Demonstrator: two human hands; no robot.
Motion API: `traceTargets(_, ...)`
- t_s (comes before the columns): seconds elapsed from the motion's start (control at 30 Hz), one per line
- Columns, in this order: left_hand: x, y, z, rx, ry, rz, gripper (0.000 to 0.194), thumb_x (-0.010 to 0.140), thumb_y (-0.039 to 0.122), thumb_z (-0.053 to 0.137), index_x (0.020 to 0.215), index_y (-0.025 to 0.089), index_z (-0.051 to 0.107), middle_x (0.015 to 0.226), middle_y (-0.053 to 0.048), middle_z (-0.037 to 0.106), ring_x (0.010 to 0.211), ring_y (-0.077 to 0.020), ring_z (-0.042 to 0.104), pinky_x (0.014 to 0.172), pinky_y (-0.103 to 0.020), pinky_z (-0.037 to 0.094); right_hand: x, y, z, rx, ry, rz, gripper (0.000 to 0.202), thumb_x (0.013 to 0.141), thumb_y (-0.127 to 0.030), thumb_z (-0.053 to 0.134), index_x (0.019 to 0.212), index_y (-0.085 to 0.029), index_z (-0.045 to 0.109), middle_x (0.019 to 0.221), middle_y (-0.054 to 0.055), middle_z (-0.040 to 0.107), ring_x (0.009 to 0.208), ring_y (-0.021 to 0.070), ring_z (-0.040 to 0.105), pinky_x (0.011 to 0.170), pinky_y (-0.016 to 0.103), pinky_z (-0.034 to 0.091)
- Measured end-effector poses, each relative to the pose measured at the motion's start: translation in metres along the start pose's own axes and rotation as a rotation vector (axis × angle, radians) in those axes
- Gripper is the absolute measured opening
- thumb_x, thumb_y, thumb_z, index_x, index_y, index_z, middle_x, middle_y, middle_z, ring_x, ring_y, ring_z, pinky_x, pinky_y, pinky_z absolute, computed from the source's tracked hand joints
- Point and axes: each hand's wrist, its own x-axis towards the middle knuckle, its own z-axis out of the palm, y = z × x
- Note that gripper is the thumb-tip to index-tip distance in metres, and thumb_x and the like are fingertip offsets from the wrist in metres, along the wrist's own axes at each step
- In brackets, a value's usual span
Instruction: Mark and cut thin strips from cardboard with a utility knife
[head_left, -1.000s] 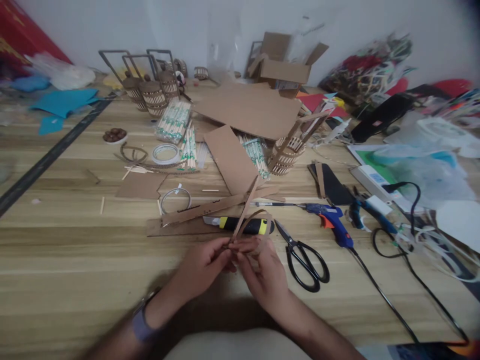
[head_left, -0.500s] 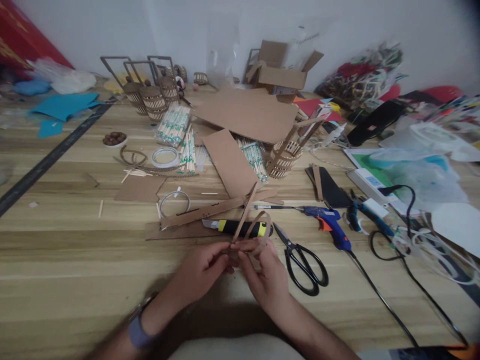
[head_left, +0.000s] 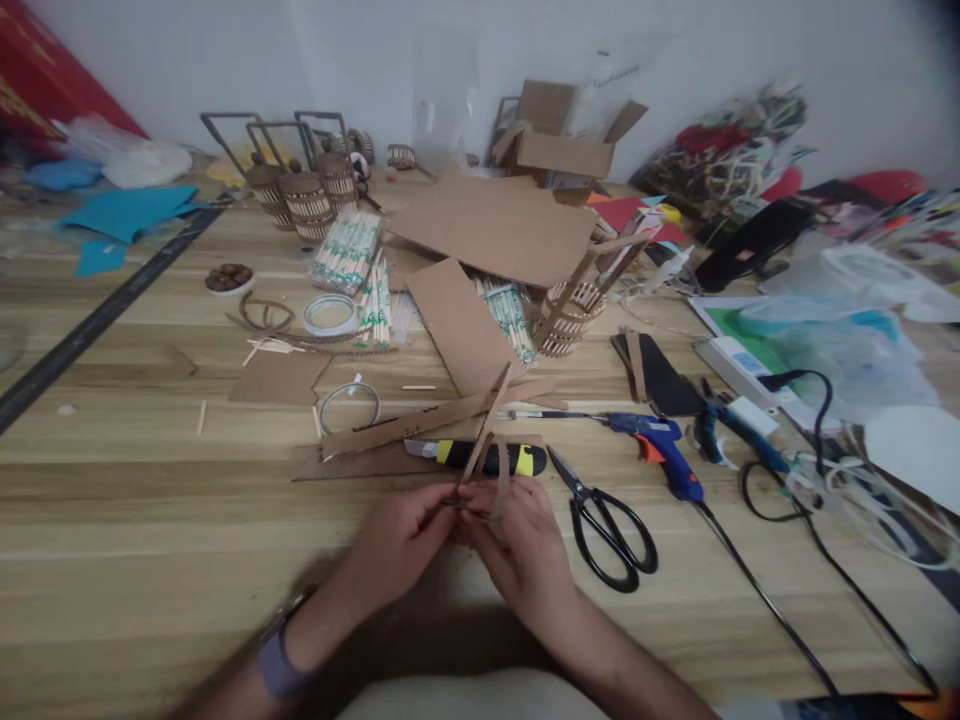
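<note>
The left hand (head_left: 405, 535) and right hand (head_left: 531, 548) meet, fingertips pinching a thin, flat brown strip (head_left: 486, 428) between them; it slants up past the knuckles, and a bent length stands by the right fingers. Just beyond lie a yellow-and-black knife (head_left: 457, 453) and smooth cardboard pieces (head_left: 405, 425). To the right are black scissors (head_left: 583, 490) with looped handles and a blue plastic glue gun (head_left: 649, 430). Farther back stands a round, slatted basket (head_left: 568, 318). The table (head_left: 150, 540) has streaky wood grain; a pale, plain wall (head_left: 337, 50) rises behind.
</note>
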Motion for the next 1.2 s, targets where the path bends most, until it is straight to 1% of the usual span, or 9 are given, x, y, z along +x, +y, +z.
traceTargets(0.07,-0.0001,-0.0004,0.0001,-0.022,-0.017,-0.003,0.037,0.097,0.034,0.045,0.12,0.02,0.071,0.103,-0.004,0.078,0.096,-0.0224,0.072,0.085,-0.032,0.055,0.0003,0.0001,-0.0021,0.016,0.002,0.019,0.017,0.096,-0.013,0.057,0.108,-0.026,0.059,0.096,0.002,0.077,0.088,0.0192,0.072,0.082,0.038,0.051)
traceTargets(0.13,0.0,-0.0015,0.0005,-0.06,-0.034,-0.016,0.037,0.097,0.035,0.046,0.12,0.02,0.071,0.102,-0.004,0.078,0.093,-0.0217,0.072,0.083,-0.031,0.055,0.0007,-0.0002,-0.004,0.018,0.003,0.035,0.019,0.095,-0.013,0.056,0.109,-0.026,0.059,0.095,0.002,0.077,0.086,0.0194,0.072,0.08,0.038,0.052)
traceTargets(0.27,0.0006,-0.0036,0.0013,-0.056,-0.028,-0.031,0.037,0.096,0.039,0.049,0.121,0.02,0.071,0.105,-0.004,0.077,0.098,-0.0224,0.071,0.086,-0.031,0.054,0.0012,-0.0015,-0.0041,0.035,0.001,0.024,0.022,0.093,-0.012,0.058,0.108,-0.027,0.058,0.094,0.001,0.077,0.085,0.0191,0.072,0.079,0.036,0.054)
traceTargets(0.4,0.0011,-0.0035,0.0013,-0.02,-0.003,-0.029,0.039,0.097,0.04,0.048,0.123,0.021,0.07,0.112,-0.005,0.076,0.102,-0.0237,0.07,0.09,-0.033,0.053,-0.0001,-0.0007,-0.0007,0.003,0.003,0.004,0.016,0.094,-0.015,0.059,0.106,-0.026,0.059,0.097,0.002,0.077,0.089,0.0198,0.071,0.082,0.038,0.052)
traceTargets(0.57,0.0012,-0.0008,0.0016,-0.031,0.001,-0.047,0.04,0.095,0.039,0.047,0.122,0.02,0.07,0.103,-0.005,0.078,0.1,-0.0242,0.07,0.088,-0.034,0.054,-0.0019,0.0008,0.0017,-0.04,-0.013,0.008,0.015,0.095,-0.014,0.058,0.104,-0.026,0.06,0.1,0.003,0.078,0.093,0.0199,0.071,0.086,0.039,0.05)
traceTargets(0.7,0.0012,0.0011,0.0022,-0.044,0.017,-0.039,0.038,0.095,0.037,0.047,0.12,0.021,0.07,0.108,-0.005,0.077,0.101,-0.0238,0.07,0.088,-0.033,0.054,-0.0021,0.0002,0.0016,-0.033,-0.023,-0.01,0.018,0.095,-0.013,0.057,0.108,-0.026,0.06,0.1,0.002,0.078,0.093,0.019,0.072,0.088,0.04,0.049)
traceTargets(0.93,-0.0003,-0.0021,0.0026,-0.091,0.007,-0.019,0.035,0.095,0.037,0.048,0.113,0.02,0.072,0.098,-0.005,0.077,0.093,-0.0223,0.071,0.084,-0.032,0.055,0.0003,0.0,-0.0032,0.025,0.0,0.022,0.025,0.093,-0.01,0.056,0.11,-0.028,0.06,0.094,0.0,0.078,0.086,0.0186,0.072,0.083,0.037,0.053)
traceTargets(1.07,0.0002,-0.0021,0.0029,-0.15,-0.011,-0.04,0.036,0.094,0.039,0.049,0.115,0.02,0.072,0.104,-0.006,0.077,0.092,-0.0215,0.071,0.084,-0.032,0.056,0.0003,-0.0006,-0.005,0.037,0.018,0.073,0.022,0.093,-0.012,0.056,0.107,-0.028,0.06,0.092,0.0,0.076,0.083,0.0191,0.072,0.08,0.036,0.055)
traceTargets(1.2,0.0011,-0.0014,0.0027,-0.105,-0.01,-0.025,0.038,0.095,0.041,0.049,0.119,0.02,0.071,0.103,-0.005,0.077,0.097,-0.0225,0.071,0.087,-0.033,0.055,0.0011,-0.0027,-0.0047,0.046,0.011,0.067,0.018,0.094,-0.013,0.056,0.104,-0.027,0.06,0.09,0.001,0.076,0.083,0.0193,0.072,0.079,0.036,0.055)
